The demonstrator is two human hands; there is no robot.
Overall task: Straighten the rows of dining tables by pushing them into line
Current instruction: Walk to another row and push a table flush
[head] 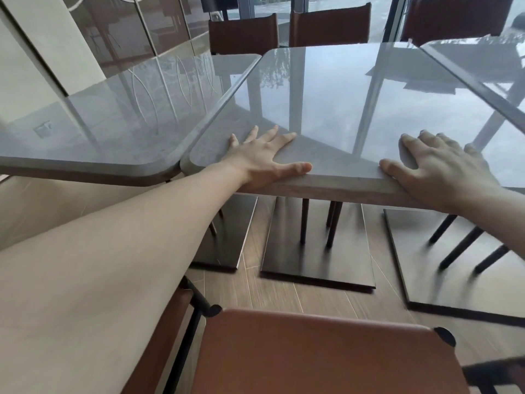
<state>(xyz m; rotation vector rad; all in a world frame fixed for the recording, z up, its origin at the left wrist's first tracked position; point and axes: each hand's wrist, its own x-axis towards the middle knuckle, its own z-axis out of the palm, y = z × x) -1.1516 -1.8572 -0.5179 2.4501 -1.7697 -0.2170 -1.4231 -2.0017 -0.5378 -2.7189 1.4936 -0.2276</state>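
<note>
Three glossy grey dining tables stand side by side. The middle table (335, 103) is skewed, and its near left corner almost touches the left table (113, 115). The right table (488, 66) lies close along its right edge. My left hand (264, 157) lies flat on the middle table's near edge, fingers spread, thumb along the rim. My right hand (437, 166) rests flat on the same edge further right, fingers straight on the top.
A brown leather chair (326, 354) stands right in front of me, and more brown chairs (329, 24) line the far side by the windows. Dark flat table bases (318, 251) sit on the wood floor. A panelled wall runs along the left.
</note>
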